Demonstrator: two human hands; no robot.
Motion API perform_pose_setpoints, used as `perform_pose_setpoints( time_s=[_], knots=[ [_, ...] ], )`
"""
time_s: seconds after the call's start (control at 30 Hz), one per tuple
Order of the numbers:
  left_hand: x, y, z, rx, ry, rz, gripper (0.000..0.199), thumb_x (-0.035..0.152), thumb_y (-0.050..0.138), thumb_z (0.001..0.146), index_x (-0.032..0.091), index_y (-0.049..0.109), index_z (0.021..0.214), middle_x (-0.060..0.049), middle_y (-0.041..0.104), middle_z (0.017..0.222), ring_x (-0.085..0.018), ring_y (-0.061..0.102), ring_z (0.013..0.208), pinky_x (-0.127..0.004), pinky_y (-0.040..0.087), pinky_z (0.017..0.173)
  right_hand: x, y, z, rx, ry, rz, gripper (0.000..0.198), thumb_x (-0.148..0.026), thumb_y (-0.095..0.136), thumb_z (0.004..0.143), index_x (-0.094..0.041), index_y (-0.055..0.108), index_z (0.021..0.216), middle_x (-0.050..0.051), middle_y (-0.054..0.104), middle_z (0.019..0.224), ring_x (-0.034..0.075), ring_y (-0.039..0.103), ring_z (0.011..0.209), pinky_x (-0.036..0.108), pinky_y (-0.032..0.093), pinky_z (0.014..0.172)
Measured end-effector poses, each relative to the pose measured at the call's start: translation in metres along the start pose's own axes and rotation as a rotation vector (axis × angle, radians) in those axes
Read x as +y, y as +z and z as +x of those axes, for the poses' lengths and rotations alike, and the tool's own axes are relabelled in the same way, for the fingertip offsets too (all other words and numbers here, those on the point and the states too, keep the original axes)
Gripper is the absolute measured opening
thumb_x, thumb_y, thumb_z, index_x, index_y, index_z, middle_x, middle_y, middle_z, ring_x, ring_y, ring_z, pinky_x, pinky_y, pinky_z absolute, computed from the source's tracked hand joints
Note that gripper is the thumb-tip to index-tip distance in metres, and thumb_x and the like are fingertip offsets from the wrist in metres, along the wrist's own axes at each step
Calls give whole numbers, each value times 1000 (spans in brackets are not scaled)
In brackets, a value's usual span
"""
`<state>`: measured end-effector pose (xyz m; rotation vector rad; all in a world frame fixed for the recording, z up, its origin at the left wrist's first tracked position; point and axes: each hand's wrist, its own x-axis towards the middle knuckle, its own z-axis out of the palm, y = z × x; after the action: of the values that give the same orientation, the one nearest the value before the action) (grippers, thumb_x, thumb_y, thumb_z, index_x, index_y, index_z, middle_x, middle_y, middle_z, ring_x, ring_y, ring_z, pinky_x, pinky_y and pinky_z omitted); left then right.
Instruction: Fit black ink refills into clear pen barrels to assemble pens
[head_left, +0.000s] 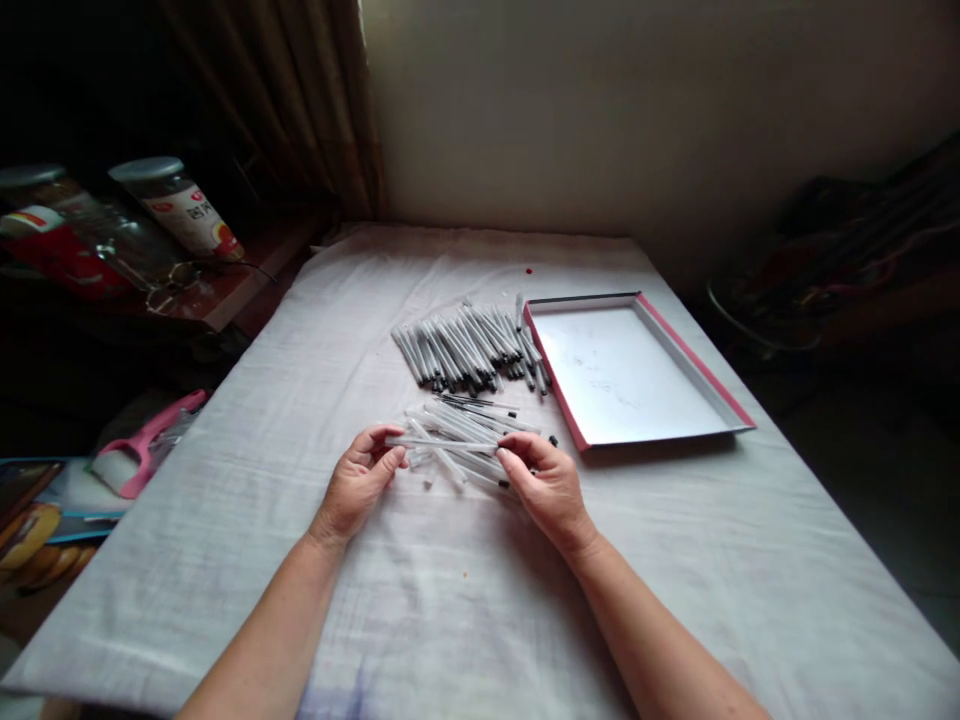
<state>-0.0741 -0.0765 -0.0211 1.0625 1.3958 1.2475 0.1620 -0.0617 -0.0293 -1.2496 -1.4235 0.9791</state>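
Between my two hands a clear pen barrel (450, 444) is held level, one end in each. My left hand (364, 473) pinches its left end between thumb and fingers. My right hand (546, 482) grips the right end the same way, its fingertips covering that tip. Just beyond and beneath lies a loose heap of clear barrels (450, 470), some with black ends. Thin dark refills (465, 400) rest behind that heap. Farther back, a larger pile of pens (457, 345) with black tips lies mostly side by side.
A shallow box lid (622, 370) with red edges stands right of the pens. A small red bit (529, 271) lies on the white cloth (255, 560) near the back. At left are jars (187, 210), eyeglasses (169, 290) on a wooden surface, and a pink-handled item (142, 450).
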Motion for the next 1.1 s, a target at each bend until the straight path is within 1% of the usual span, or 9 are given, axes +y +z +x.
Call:
perform_pose_setpoints(
  time_s=[0.1,0.23,0.37,0.43,0.57,0.67,0.77,0.93,1.1],
  knots=[
    [-4,-3,0,-63,33,24,41,48,73,72,17,60,95,2,61,62,-7,46,48,-18,34,44,0,-3,-1,13,-10,38,15,-31,64,78,-19,70,85,3,70,75,13,59,61,24,47,56],
    [-5,-3,-1,-153,71,69,36,53,65,78,17,58,82,2,58,62,-8,48,50,-18,35,44,0,-5,-2,37,-2,114,18,-34,68,74,-19,71,84,5,71,79,16,62,68,26,50,62],
    [-4,2,-1,-142,138,88,37,47,69,75,18,60,95,0,61,81,-8,53,55,-20,42,50,-1,-2,-2,74,3,156,17,-33,69,71,-18,70,81,4,70,77,16,63,70,27,51,66],
    [-4,4,-2,-135,162,105,39,43,71,71,19,60,100,0,62,86,-9,56,59,-21,45,54,-1,-1,-4,76,10,157,17,-33,69,71,-18,70,80,4,70,75,16,63,68,27,51,65],
    [-3,5,-3,-164,171,161,31,43,68,73,18,62,91,1,61,70,-11,56,57,-21,43,53,1,-3,-7,66,24,158,18,-33,70,71,-18,70,80,3,69,73,15,61,65,27,49,63],
    [-1,6,-5,-182,168,216,32,47,65,76,17,62,86,3,57,62,-10,52,51,-21,40,49,-1,-9,-8,61,11,188,18,-33,70,70,-18,70,80,3,69,75,15,62,67,27,49,63],
    [0,7,-7,-208,160,248,34,51,64,76,17,62,81,3,56,61,-10,51,49,-20,37,46,-5,-13,-7,57,22,228,19,-33,70,70,-18,69,83,2,68,72,14,60,63,27,48,58],
    [-1,9,-6,-164,186,181,41,48,71,70,18,61,95,1,62,75,-9,51,53,-21,41,50,-8,-12,-7,71,58,269,18,-33,72,69,-18,70,80,1,66,66,12,56,57,26,46,54],
    [-2,7,-4,-151,212,268,37,55,60,79,18,60,79,4,52,56,-10,47,49,-21,39,51,-6,-14,-5,61,43,283,19,-33,72,68,-18,70,80,2,70,71,14,61,63,27,49,60]
  ],
)
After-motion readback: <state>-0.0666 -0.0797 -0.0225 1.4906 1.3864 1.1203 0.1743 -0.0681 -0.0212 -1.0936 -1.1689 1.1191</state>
